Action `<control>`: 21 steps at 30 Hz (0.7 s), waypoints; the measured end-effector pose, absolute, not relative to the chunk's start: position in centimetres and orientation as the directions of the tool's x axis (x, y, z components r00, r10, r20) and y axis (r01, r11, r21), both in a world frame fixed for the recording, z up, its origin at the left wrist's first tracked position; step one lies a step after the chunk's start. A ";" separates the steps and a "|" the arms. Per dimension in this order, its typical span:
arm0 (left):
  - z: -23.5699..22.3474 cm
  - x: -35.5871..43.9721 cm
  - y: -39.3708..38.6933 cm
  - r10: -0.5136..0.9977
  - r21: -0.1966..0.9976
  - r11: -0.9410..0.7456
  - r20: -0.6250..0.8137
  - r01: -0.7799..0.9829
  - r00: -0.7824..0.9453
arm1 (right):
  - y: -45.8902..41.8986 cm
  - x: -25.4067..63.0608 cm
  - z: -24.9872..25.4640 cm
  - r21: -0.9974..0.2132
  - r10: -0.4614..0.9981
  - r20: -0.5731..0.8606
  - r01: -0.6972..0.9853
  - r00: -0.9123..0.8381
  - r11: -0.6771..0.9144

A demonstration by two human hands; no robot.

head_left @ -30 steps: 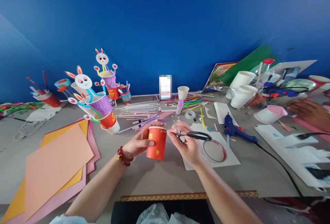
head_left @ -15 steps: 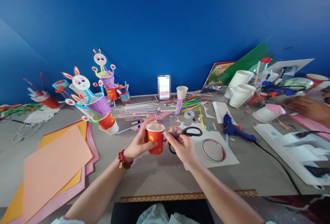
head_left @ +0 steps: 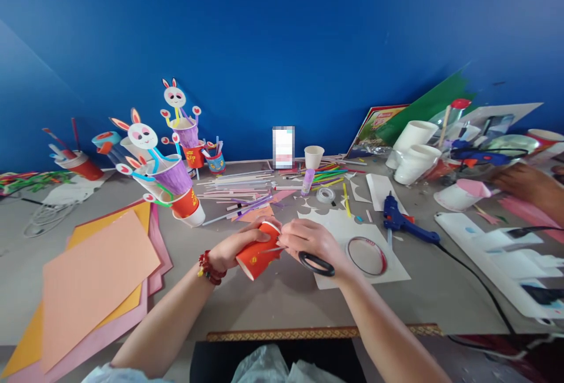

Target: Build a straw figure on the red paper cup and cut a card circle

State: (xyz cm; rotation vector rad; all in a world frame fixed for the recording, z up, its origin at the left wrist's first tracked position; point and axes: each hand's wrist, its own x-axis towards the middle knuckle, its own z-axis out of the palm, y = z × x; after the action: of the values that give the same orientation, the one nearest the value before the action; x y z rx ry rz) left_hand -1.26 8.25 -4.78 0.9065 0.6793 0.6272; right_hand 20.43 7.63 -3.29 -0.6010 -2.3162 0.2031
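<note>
My left hand (head_left: 231, 248) is wrapped round a red paper cup (head_left: 256, 258), which lies tilted with its base toward me and its rim toward my right hand. In my right hand (head_left: 311, 241) are black-handled scissors (head_left: 324, 264). Their blade points left and lies against the side of the cup; whether the tip has gone through cannot be seen. The fingers of my right hand come close to the cup's rim. Beyond my hands lies a sheet of white paper (head_left: 383, 271) with cut-out edges, bearing a roll of tape (head_left: 366, 255).
Rabbit-topped cups (head_left: 174, 182) stand at left, behind stacked coloured paper (head_left: 101, 283). A blue glue gun (head_left: 405, 221) and a white power strip (head_left: 502, 259) lie at right. Straws (head_left: 238, 186), a glue stick (head_left: 308, 182) and a white cup (head_left: 314, 157) are at the back. Another person's hand (head_left: 524, 189) is far right.
The cup has gone from upright to tilted, base toward me. My right hand has turned the scissors so the blade now points left against the cup's side.
</note>
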 end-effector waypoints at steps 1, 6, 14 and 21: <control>-4.9 -1.3 8.3 0.700 0.833 0.513 -0.265 -0.208 0.663 | 7.7 20.4 -3.3 -0.281 0.463 0.608 0.371 -0.646 0.885; -5.1 -1.1 8.1 0.787 0.918 0.358 -0.197 -0.172 0.585 | 7.6 20.2 -3.4 -0.242 0.450 0.667 0.398 -0.595 0.885; -5.3 -0.4 8.2 0.733 0.650 -0.679 0.582 0.341 0.352 | 6.5 18.3 -5.2 -0.872 0.909 0.394 0.256 -0.136 0.417; -5.8 -0.1 8.0 0.820 0.789 -0.564 0.498 0.245 0.283 | 6.6 17.5 -5.7 -0.987 0.993 0.109 -0.121 -0.054 0.102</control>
State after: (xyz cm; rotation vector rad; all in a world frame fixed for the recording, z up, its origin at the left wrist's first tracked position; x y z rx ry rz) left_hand -0.12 7.98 -5.83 1.9724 0.9514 1.2735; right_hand 17.48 6.65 -5.70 -1.0164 -1.2131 1.2278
